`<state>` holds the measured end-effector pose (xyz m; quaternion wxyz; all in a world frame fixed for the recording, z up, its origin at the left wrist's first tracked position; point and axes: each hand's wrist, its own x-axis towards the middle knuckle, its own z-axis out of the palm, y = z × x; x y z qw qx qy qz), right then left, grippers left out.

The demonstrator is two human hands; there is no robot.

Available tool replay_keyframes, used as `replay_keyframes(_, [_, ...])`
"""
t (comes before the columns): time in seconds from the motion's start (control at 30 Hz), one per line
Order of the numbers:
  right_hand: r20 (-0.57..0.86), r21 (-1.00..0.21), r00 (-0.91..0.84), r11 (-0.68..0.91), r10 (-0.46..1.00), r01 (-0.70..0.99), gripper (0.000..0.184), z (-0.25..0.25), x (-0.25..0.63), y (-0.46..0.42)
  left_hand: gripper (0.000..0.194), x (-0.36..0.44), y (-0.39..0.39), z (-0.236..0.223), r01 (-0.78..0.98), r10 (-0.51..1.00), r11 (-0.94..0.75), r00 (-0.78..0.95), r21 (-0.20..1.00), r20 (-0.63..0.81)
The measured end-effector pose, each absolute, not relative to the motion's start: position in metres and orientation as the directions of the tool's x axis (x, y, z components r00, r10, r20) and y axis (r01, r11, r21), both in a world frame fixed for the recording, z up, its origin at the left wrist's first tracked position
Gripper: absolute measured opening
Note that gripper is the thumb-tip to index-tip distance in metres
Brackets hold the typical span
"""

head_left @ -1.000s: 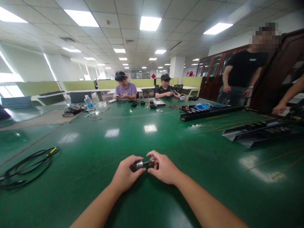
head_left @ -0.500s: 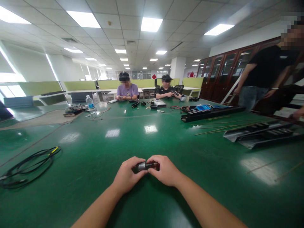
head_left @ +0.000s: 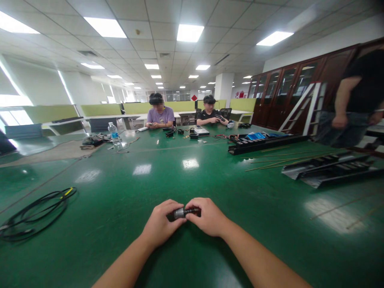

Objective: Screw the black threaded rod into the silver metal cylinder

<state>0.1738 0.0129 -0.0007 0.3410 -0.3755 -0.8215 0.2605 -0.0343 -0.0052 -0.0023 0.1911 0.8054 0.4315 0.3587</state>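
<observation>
A small metal cylinder (head_left: 179, 213) with a dark shaft-like end (head_left: 192, 211) lies between my hands, just above the green tabletop (head_left: 120, 248). My left hand (head_left: 162, 219) grips its silver end between thumb and fingers. My right hand (head_left: 208, 216) closes around the dark end, hiding part of it. Both forearms reach in from the bottom edge of the view. The exact kind of part is hidden by my fingers.
A coiled black cable (head_left: 37, 214) lies to my left. Black cable chains (head_left: 330, 170) and thin rods (head_left: 276, 164) lie to my right. Two seated people (head_left: 159, 115) work at the far end among small parts, and a standing person (head_left: 357, 92) is at the right.
My hands have drawn closer together around the cylinder. The standing person has moved right, partly out of view, and the other hand at the right edge has gone.
</observation>
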Motion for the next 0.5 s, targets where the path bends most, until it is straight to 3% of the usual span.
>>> replay_keyframes(0.5, [0.379, -0.672, -0.503, 0.605, 0.777, 0.427, 0.013, -0.0017, 0.1744, 0.0114, 0.022, -0.0333, -0.0106, 0.0024, 0.572, 0.825, -0.566, 0.388, 0.594, 0.411])
